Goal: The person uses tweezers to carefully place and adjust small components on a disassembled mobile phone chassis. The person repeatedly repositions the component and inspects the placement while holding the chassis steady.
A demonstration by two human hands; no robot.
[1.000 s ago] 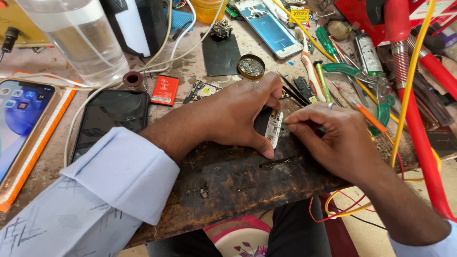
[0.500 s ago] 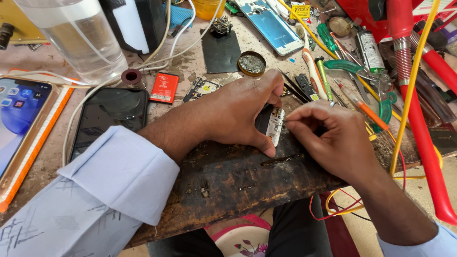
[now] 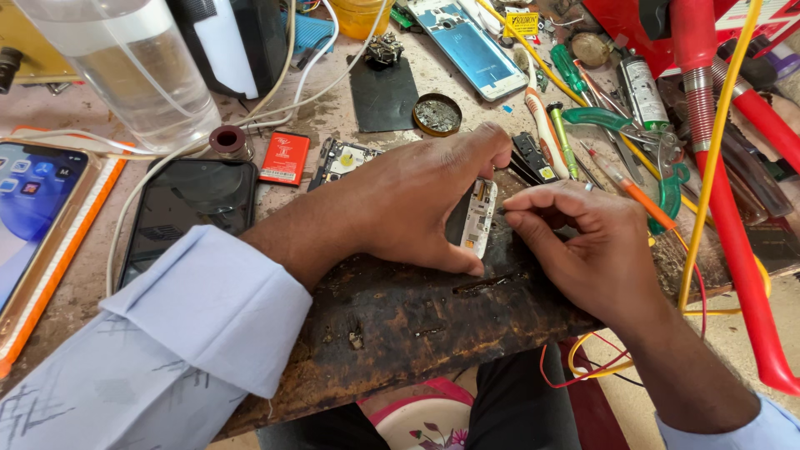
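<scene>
- Right now, fingertips first: left hand [image 3: 417, 200] pinched shut on small white circuit board [image 3: 479, 218], thumb at its near end, index at its far end; board held upright on edge against dark scorched workboard [image 3: 400, 308].
- Right hand [image 3: 583, 250] fingers curled tight, tips bunched at board's right side; something thin perhaps gripped, too hidden to tell what.
- Board location: middle of workboard, which lies at bench's near edge.
- Step, judged: fine work on held board, probing or picking at one spot along its edge.
- Next move calls for: steady left pinch, tiny right-fingertip motion, no tilt of board.
- Outward, toward bench's left edge: dark phone [image 3: 187, 212] face up, red battery [image 3: 284, 158] beside it, opened phone frame [image 3: 342, 158] touching left wrist area.
- Far left edge: lit phone in orange case [image 3: 37, 217]; clear plastic jug [image 3: 133, 67] at far left corner.
- Far edge: blue phone back shell [image 3: 471, 46], black pad [image 3: 385, 93], round tin [image 3: 437, 115].
- Right edge: green-handled pliers [image 3: 650, 142], screwdrivers, red hose [image 3: 733, 242], yellow wire [image 3: 717, 150].
- Counts: hands 2; circuit board in hand 1; whole phones 2; back shell 1; battery 1; tin 1; jug 1.
</scene>
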